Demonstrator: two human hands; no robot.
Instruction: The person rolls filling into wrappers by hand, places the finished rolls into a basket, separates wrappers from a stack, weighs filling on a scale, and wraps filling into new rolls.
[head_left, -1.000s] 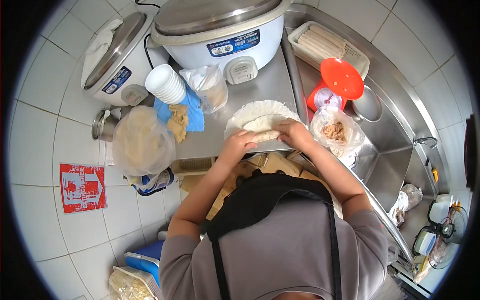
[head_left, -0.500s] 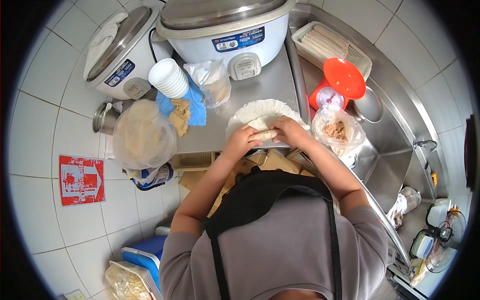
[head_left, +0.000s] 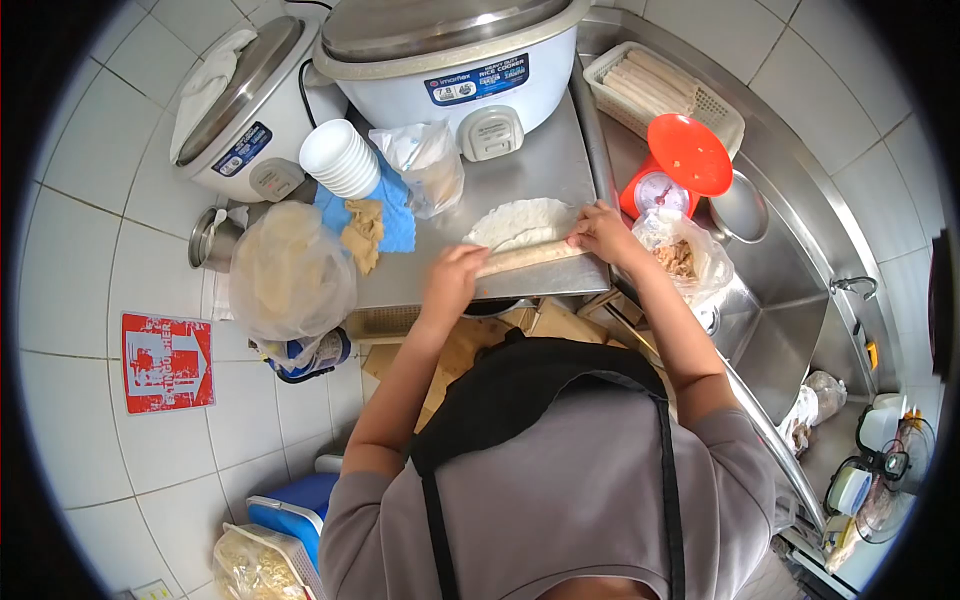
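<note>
A long, thin filled roll (head_left: 535, 257) lies along the front edge of the steel counter. Behind it spreads the unrolled part of a round white wrapper (head_left: 522, 220). My left hand (head_left: 452, 285) pinches the roll's left end, and my right hand (head_left: 605, 236) has its fingers closed on the right end. To the right of my right hand, a plastic bag of brownish filling (head_left: 680, 258) stands open. Beyond that bag is a red scale (head_left: 662, 190) with a red pan.
Two rice cookers (head_left: 470, 75) (head_left: 240, 115) stand at the back. Left on the counter are stacked white cups (head_left: 340, 160), a blue cloth (head_left: 398, 215) and a bag of wrappers (head_left: 290, 270). A basket of finished rolls (head_left: 650, 85) is at the back right, a sink (head_left: 775, 330) at right.
My hands have moved apart, left hand leftward and right hand rightward, to the two ends of the roll. More of the roll shows, and less of the flat wrapper is spread out.
</note>
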